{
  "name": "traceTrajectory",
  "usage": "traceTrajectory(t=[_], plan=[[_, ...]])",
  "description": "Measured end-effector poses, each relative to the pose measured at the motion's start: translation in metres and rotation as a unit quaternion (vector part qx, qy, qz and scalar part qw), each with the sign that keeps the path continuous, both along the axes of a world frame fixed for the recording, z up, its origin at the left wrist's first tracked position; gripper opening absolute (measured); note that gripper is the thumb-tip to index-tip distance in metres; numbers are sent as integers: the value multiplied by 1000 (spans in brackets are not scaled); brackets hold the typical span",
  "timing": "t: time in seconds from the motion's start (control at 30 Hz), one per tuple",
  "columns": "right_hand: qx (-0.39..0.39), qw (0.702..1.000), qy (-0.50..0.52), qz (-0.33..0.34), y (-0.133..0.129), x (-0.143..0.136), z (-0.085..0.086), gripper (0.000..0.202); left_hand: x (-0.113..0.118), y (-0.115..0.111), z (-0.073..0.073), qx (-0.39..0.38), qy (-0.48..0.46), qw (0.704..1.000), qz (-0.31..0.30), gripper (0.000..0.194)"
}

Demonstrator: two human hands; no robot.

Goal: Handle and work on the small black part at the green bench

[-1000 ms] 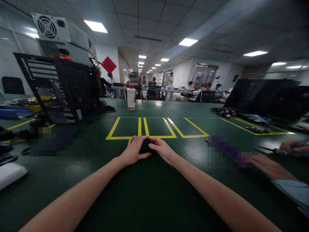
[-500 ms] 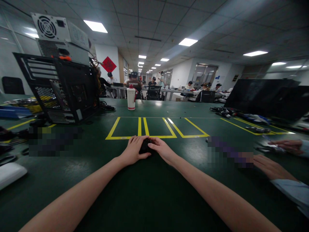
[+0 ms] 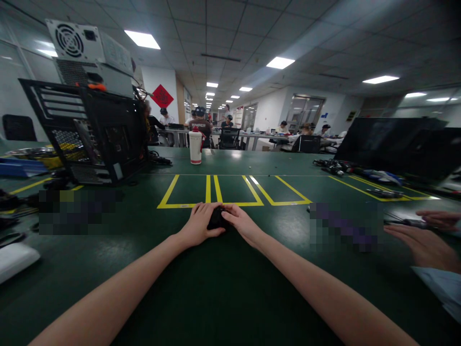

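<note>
A small, rounded black object [image 3: 216, 219] sits on the green tabletop [image 3: 223, 288] between my two hands; its kind is too dark to make out. My left hand [image 3: 200, 223] is curved round its left side, with the fingers over the top and the thumb along the near edge. From the right, my right hand [image 3: 239, 222] grips the same object, thumb on its near face. Just beyond my fingertips run yellow tape outlines [image 3: 237, 204] on the table.
At left stands an open black computer case [image 3: 108, 129] with a power supply [image 3: 90, 45] on top. A white cup [image 3: 195, 146] is farther back. On the right are a black monitor [image 3: 392, 144], cables [image 3: 334, 166] and a co-worker's hands [image 3: 425, 242]. A white object [image 3: 18, 259] lies at left.
My hands and the black object stay in place. At the right, the co-worker's hands have shifted rightward, away from the blurred purple item.
</note>
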State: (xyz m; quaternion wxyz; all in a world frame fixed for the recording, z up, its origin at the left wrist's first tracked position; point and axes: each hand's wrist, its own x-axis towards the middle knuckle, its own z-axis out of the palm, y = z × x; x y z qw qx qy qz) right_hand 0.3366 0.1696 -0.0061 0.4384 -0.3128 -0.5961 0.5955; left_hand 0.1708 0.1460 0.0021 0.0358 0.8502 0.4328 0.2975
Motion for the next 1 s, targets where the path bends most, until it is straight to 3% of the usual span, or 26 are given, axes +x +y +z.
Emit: traceTrajectory(t=[0.23,0.43,0.67,1.0], plan=[[-5,999,5,42,-2,6,4,39,-1,1,-1,1,0,1000,-1,59],[7,1000,-13,-5,-5,3,3,27,0,0,1,-7,0,1000,4,59],[61,996,-57,-34,-7,1,2,29,0,-1,2,-9,-4,1000,5,60],[203,934,-269,-120,-11,-4,1,31,-3,6,0,-38,-24,998,45,53]])
